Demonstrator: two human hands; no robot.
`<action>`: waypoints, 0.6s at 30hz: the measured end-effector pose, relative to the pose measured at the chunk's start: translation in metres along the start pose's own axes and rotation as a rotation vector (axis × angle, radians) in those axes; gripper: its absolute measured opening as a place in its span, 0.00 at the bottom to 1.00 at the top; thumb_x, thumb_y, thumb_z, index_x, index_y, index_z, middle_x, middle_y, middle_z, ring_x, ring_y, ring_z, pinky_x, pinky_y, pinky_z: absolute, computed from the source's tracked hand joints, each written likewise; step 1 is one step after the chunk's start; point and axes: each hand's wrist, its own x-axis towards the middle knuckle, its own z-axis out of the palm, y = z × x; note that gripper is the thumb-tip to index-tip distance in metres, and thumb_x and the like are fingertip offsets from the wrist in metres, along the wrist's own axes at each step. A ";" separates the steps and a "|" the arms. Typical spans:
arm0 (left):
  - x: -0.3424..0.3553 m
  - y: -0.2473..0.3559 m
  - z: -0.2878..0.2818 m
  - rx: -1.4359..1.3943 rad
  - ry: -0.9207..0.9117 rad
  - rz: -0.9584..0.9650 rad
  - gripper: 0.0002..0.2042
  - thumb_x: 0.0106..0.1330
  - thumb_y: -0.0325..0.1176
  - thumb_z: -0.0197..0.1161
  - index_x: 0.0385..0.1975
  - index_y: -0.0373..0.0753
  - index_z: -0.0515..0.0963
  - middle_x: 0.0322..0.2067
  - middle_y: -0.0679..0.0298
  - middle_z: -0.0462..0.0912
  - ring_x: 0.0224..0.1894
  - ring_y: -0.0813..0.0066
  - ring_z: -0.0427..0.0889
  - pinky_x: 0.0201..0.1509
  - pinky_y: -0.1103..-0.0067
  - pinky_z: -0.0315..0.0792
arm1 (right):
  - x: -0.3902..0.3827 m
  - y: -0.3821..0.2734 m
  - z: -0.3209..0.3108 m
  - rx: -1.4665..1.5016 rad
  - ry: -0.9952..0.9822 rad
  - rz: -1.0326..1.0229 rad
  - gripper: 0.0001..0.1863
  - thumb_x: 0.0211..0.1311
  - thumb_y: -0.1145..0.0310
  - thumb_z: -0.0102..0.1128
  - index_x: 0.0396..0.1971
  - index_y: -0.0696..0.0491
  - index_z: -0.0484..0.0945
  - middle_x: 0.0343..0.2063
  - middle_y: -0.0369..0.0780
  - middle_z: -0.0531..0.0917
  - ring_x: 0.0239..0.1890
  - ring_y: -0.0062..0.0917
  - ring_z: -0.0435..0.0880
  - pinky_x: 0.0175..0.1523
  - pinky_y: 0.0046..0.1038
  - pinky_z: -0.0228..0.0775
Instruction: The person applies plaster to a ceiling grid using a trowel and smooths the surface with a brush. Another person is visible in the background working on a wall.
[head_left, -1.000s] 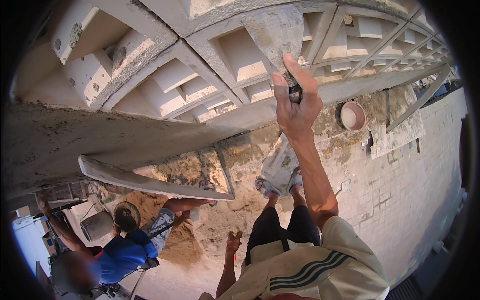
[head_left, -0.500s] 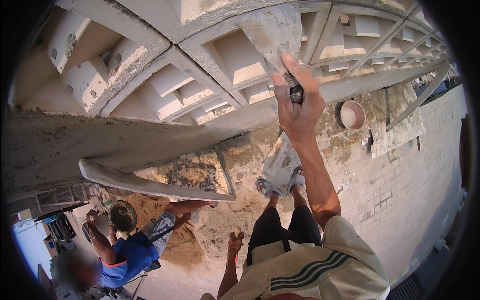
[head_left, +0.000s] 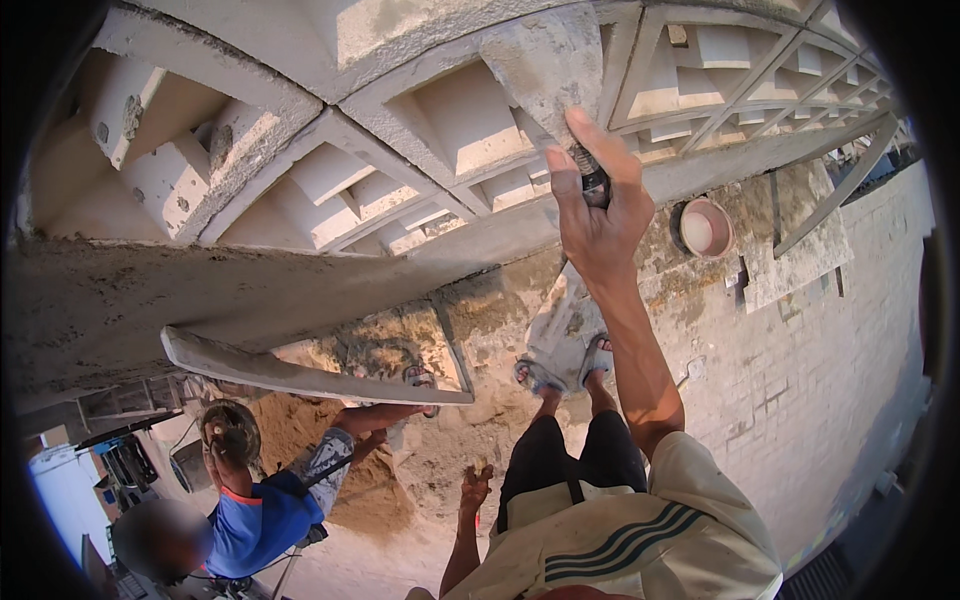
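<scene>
My right hand [head_left: 598, 215] grips trowel [head_left: 545, 70] on lattice wall [head_left: 330, 170].
Barely moved since; co-worker [head_left: 260, 500] shifted right. Left hand [head_left: 474, 487] hangs loose, empty.

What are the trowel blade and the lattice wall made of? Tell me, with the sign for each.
Trowel blade: probably metal, flat and thin, coated in grey mortar so its finish is hidden. Lattice wall: looks like cast concrete or cement, matte pale grey, with rough patches and sharp moulded ribs. The right hand grips the trowel's dark handle.
</scene>
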 end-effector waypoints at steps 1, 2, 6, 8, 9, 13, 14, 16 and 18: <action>0.002 -0.006 -0.004 -0.180 -0.013 -0.036 0.23 0.69 0.47 0.71 0.57 0.39 0.78 0.45 0.62 0.90 0.39 0.76 0.90 0.29 0.78 0.84 | 0.002 0.001 -0.001 -0.010 0.007 -0.015 0.23 0.70 0.76 0.72 0.62 0.56 0.77 0.55 0.47 0.89 0.48 0.25 0.88 0.53 0.26 0.79; 0.005 -0.010 -0.005 -0.367 -0.025 -0.066 0.22 0.69 0.46 0.71 0.56 0.39 0.78 0.45 0.62 0.90 0.39 0.76 0.90 0.29 0.77 0.84 | 0.003 0.002 0.000 -0.015 0.012 -0.037 0.23 0.70 0.76 0.72 0.62 0.56 0.76 0.55 0.47 0.89 0.48 0.25 0.88 0.53 0.26 0.79; 0.006 0.009 0.014 0.308 0.072 -0.153 0.21 0.69 0.45 0.69 0.57 0.42 0.78 0.47 0.62 0.89 0.39 0.75 0.90 0.30 0.76 0.85 | 0.000 0.000 -0.004 -0.027 -0.020 -0.011 0.23 0.70 0.75 0.72 0.62 0.55 0.77 0.55 0.47 0.89 0.48 0.26 0.88 0.54 0.27 0.79; 0.003 0.006 0.005 0.534 -0.058 0.091 0.20 0.70 0.45 0.67 0.57 0.43 0.78 0.48 0.61 0.88 0.39 0.73 0.90 0.31 0.76 0.85 | 0.004 -0.002 -0.002 0.019 0.009 0.017 0.22 0.70 0.75 0.72 0.61 0.56 0.77 0.55 0.47 0.89 0.49 0.26 0.88 0.55 0.27 0.79; 0.003 -0.001 0.002 0.505 -0.031 0.098 0.20 0.71 0.45 0.66 0.58 0.44 0.78 0.49 0.61 0.88 0.38 0.73 0.90 0.31 0.77 0.85 | 0.003 0.000 -0.003 -0.002 0.004 0.007 0.22 0.70 0.74 0.72 0.61 0.56 0.78 0.55 0.47 0.89 0.49 0.26 0.88 0.55 0.27 0.79; 0.007 -0.011 0.010 -0.138 -0.072 0.159 0.15 0.72 0.37 0.64 0.57 0.48 0.78 0.50 0.64 0.87 0.39 0.75 0.90 0.31 0.79 0.84 | 0.006 -0.002 -0.008 0.012 -0.004 0.046 0.21 0.70 0.75 0.73 0.61 0.56 0.78 0.55 0.47 0.89 0.49 0.27 0.88 0.56 0.27 0.80; 0.006 -0.011 0.010 -0.425 -0.114 0.174 0.14 0.72 0.34 0.64 0.57 0.49 0.79 0.49 0.66 0.87 0.40 0.76 0.89 0.31 0.79 0.84 | 0.008 -0.004 -0.008 0.042 0.000 0.082 0.21 0.70 0.75 0.73 0.61 0.56 0.78 0.55 0.47 0.89 0.50 0.27 0.89 0.56 0.28 0.80; 0.005 -0.011 0.009 -0.258 -0.051 -0.002 0.16 0.71 0.32 0.65 0.57 0.52 0.79 0.49 0.68 0.86 0.42 0.77 0.89 0.31 0.79 0.84 | 0.005 -0.001 -0.013 -0.010 -0.005 0.033 0.21 0.70 0.76 0.72 0.61 0.56 0.78 0.55 0.46 0.89 0.50 0.27 0.88 0.56 0.27 0.80; 0.009 -0.004 0.011 0.055 -0.008 -0.079 0.16 0.70 0.32 0.66 0.56 0.54 0.79 0.48 0.70 0.84 0.44 0.78 0.88 0.30 0.80 0.83 | 0.007 0.001 -0.013 -0.030 0.015 -0.017 0.22 0.69 0.76 0.73 0.61 0.55 0.79 0.54 0.46 0.89 0.44 0.25 0.86 0.49 0.26 0.78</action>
